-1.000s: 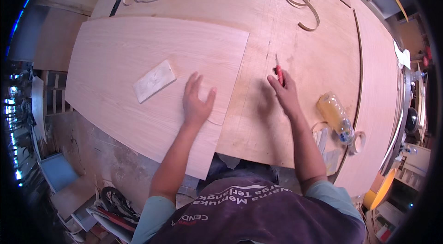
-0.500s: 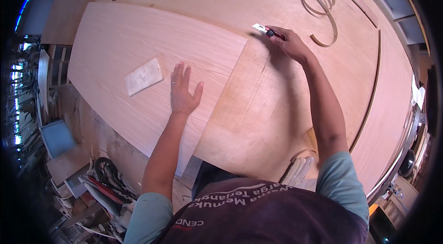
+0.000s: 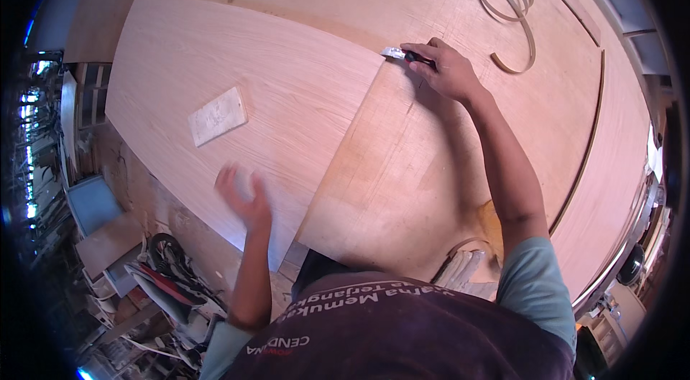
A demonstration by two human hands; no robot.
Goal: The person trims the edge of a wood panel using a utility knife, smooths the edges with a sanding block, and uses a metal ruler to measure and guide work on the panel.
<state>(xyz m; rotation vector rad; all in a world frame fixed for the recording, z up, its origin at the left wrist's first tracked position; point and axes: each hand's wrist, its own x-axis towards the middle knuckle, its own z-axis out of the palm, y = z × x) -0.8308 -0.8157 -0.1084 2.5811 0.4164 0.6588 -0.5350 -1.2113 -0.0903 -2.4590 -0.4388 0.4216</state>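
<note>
While the grip of the right hand (image 3: pixel 449 73) was wrapped round a knife (image 3: pixel 412 56), apparently to steady it at the far right corner of the board (image 3: pixel 287 85), the blurred left hand (image 3: pixel 251 209) spread open, empty, over that board along the left edge of the counter (image 3: pixel 392 193).

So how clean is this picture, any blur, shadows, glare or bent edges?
Head view: left hand blurred, right hand much crisper; head view: right forearm throws a shadow across the tabletop; head view: bluish-white glare down the left side, wood panel bowed by the fisheye, corners black.
</note>
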